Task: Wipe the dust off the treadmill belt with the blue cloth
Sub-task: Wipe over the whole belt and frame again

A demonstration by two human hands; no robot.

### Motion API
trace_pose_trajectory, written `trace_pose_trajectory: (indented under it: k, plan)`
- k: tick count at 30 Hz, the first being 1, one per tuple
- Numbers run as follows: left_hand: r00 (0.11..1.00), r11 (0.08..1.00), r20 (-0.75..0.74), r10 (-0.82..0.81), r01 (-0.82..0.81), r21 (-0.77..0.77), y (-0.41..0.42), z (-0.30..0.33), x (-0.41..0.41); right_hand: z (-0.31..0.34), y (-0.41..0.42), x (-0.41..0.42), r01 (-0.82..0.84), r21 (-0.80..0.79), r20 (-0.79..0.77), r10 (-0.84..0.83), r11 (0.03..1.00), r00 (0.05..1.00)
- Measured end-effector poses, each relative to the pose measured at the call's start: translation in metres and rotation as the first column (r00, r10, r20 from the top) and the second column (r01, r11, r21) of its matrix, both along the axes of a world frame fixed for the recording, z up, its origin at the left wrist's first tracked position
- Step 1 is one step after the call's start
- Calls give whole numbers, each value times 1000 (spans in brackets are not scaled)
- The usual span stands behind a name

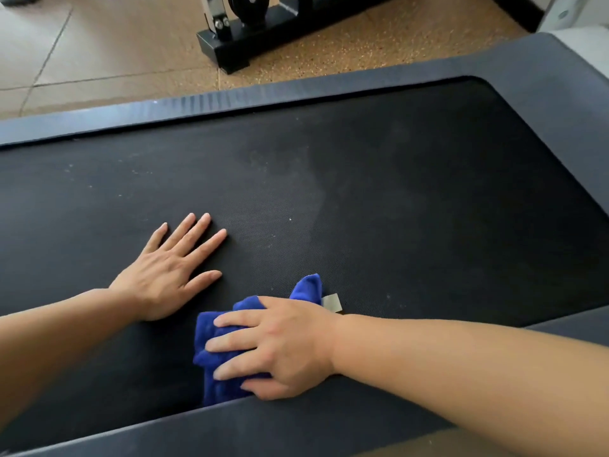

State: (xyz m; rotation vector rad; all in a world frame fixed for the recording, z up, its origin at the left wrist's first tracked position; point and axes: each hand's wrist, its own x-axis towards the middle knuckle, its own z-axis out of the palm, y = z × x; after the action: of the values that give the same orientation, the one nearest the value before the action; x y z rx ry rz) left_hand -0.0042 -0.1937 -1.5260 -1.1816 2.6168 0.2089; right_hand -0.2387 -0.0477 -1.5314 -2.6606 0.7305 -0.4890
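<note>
Belt (412,199): black, textured, fills most of the view. A faint grey dust haze sits mid-belt, with scattered pale specks toward the far rail (230,102) and a few on the right. The near rail (296,423) runs along the bottom edge.

Left hand (171,275): flat on the belt, palm down, fingers straight and spread. It grasps nothing and appears to be bracing.

Right hand (280,347): lies on top of the cloth (214,354), fingers extended over it and pressing it down onto the belt, just beside the near rail. It presses rather than clenches.

Cloth: blue, bunched, mostly under the right hand's fingers and palm. One corner sticks out past the hand toward mid-belt, and a pale tag (331,302) shows near the wrist. The lower end touches the near rail.

Step, as judged: wiping is in progress, working the strip next to the near rail. The dust haze mid-belt looks untouched.

Next move calls for: steady downward pressure while sweeping the cloth away from the near rail, across the haze toward the far rail. Keep the loose corner from folding under. The left hand may need to shift out of the path.
</note>
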Motion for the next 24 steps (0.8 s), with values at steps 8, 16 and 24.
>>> trace_pose_trajectory:
  k: [8,16,24]
  plan:
    - [996,996,-17,90,-90,6,11,0,32,18,42,-155,124,-24,-134,-126,992,983]
    - [995,996,-36,89,-90,-17,11,-2,33,17,46,-139,131,29,-137,-126,991,982]
    - [995,996,-61,81,-83,-28,12,-4,34,7,18,8,39,11,-24,-38,999,999]
